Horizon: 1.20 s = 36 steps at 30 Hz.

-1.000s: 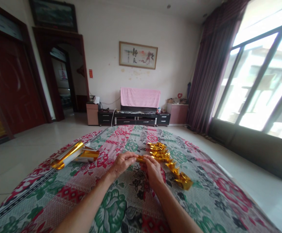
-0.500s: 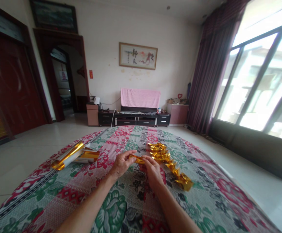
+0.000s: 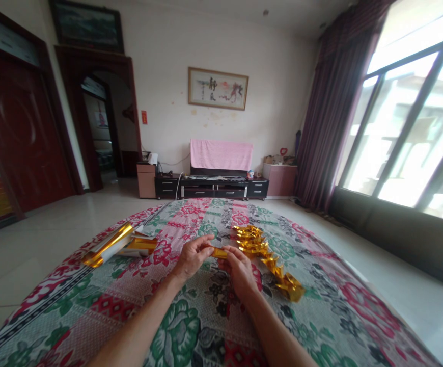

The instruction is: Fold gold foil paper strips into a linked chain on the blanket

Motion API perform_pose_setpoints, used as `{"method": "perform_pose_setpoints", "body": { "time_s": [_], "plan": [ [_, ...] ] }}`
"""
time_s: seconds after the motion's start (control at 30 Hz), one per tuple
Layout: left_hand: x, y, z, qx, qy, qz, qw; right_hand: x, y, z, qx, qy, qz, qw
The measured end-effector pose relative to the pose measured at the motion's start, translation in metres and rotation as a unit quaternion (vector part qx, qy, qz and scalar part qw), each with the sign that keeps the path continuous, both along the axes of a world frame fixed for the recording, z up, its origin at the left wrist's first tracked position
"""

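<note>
Between my hands, above the middle of the flowered cloth, is a small piece of folded gold foil paper [image 3: 218,253]. My left hand [image 3: 192,256] pinches its left end with thumb and fingers. At the other end, my right hand [image 3: 239,267] is closed on it with the fingertips. Just right of my right hand, a curved row of several folded gold foil pieces [image 3: 252,243] lies on the cloth. Gold foil sheets [image 3: 110,245], partly rolled and with white undersides, lie to the left of my left hand.
The flowered cloth [image 3: 175,331] covers the round-edged surface under my hands. Beyond it, a low black cabinet [image 3: 214,189] stands against the wall, with a pink cloth [image 3: 221,154] draped over something on it. A purple curtain [image 3: 326,122] and a window are on the right.
The gold foil piece shows a little flatter and more plainly between my fingers. Both hands keep nearly the same place and grip, and the view has shifted slightly.
</note>
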State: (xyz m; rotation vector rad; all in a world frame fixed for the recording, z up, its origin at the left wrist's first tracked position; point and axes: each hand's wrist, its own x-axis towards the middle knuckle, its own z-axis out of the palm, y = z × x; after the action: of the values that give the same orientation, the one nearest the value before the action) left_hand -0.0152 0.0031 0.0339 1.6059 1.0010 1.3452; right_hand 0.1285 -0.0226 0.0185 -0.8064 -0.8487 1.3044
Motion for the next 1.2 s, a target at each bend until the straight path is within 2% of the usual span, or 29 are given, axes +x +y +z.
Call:
{"method": "perform_pose_setpoints", "body": {
  "time_s": [0.6, 1.03, 1.2],
  "plan": [
    [-0.0022, 0.0051, -0.0054, 0.017, -0.004, 0.002, 1.000, -0.0008, -0.0013, 0.0014, 0.005, 0.008, 0.014, 1.000],
    [-0.0031, 0.0060, -0.0054, 0.042, -0.003, 0.035, 0.998, -0.0008, 0.0008, -0.0010, 0.010, 0.044, 0.036, 0.998],
    [-0.0023, 0.0053, -0.0040, 0.051, 0.010, 0.046, 0.998, -0.0022, 0.0007, -0.0007, 0.014, 0.025, 0.017, 0.999]
  ]
}}
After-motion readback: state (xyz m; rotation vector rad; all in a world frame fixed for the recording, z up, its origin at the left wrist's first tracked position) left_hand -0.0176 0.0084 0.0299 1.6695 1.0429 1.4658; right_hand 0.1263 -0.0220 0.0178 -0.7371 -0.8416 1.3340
